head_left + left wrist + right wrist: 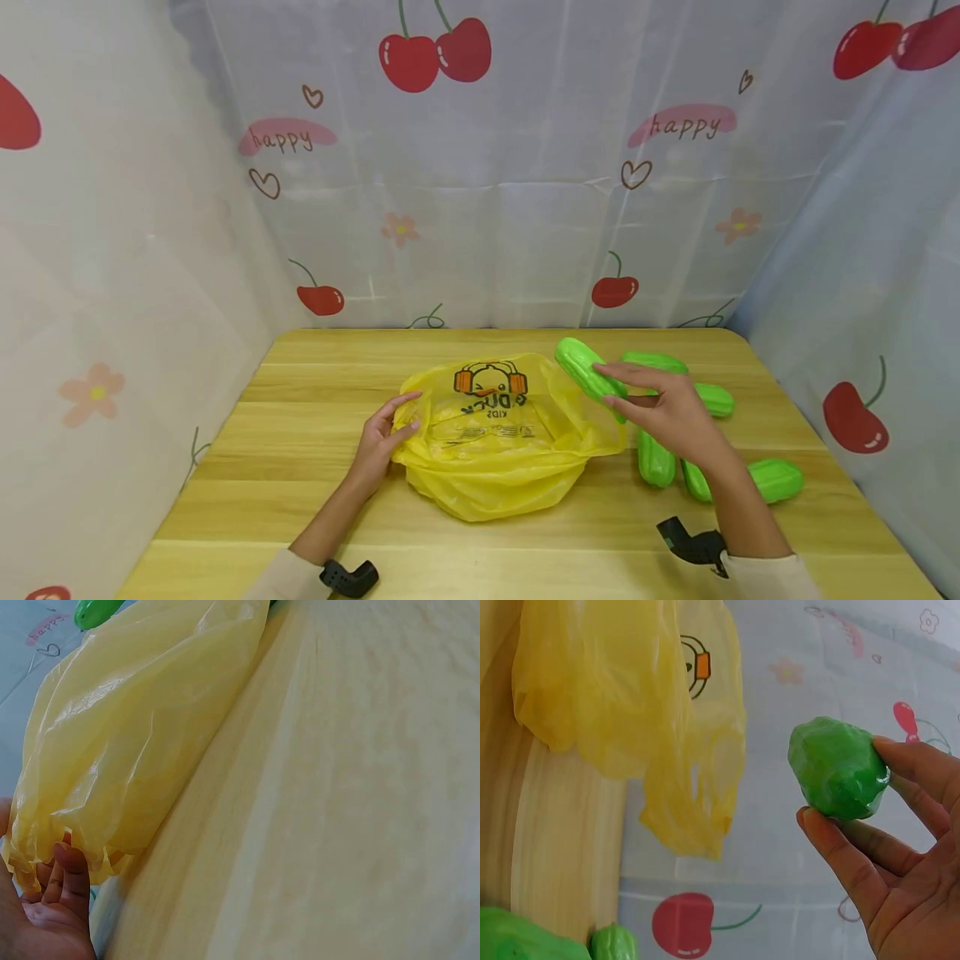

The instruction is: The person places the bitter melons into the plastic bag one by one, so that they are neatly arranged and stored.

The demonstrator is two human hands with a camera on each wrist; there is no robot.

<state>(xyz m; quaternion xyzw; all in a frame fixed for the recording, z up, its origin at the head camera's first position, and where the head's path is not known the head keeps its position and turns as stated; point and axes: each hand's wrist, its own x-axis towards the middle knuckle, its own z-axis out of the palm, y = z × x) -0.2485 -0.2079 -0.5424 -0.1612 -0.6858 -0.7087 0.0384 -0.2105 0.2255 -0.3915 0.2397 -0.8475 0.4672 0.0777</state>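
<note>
A yellow plastic bag printed with a duck in headphones lies on the table with its mouth spread wide. My left hand pinches the bag's left rim; in the left wrist view, thumb and fingers of that hand grip the gathered plastic. Over the bag's right edge, my right hand holds a green toy cucumber in the air, tilted, between thumb and fingers. In the right wrist view the cucumber shows end-on. The bag's inside is partly hidden by its folds.
Several more green cucumbers lie on the table at the right, such as one beside the bag and one nearer the right edge. My right forearm covers part of this group. A printed curtain stands behind the wooden table and on both sides.
</note>
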